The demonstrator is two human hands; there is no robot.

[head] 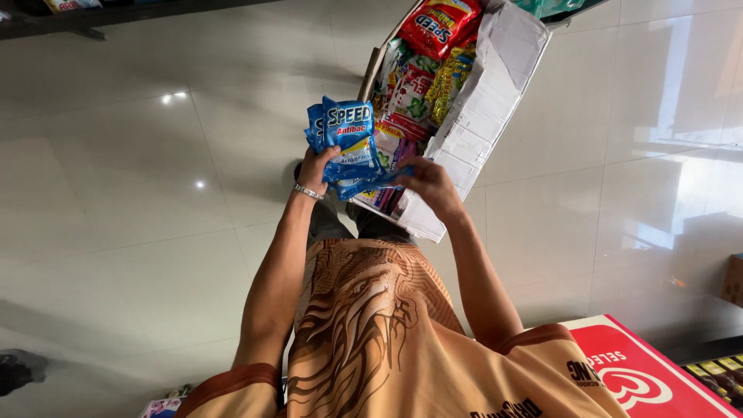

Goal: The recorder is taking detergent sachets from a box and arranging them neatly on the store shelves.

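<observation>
My left hand holds up a bunch of blue sachet packets, gripping them at their lower edge. A thin bracelet sits on that wrist. My right hand is closed on the lower right end of the same blue packets, just over the near corner of a cardboard box. The box stands on the floor in front of me, its white flaps open. It is filled with several red, green and yellow packets.
Glossy pale floor tiles lie all around. A red and white box lid is at the lower right. A dark shelf edge runs along the top left, and a brown carton corner shows at the right edge.
</observation>
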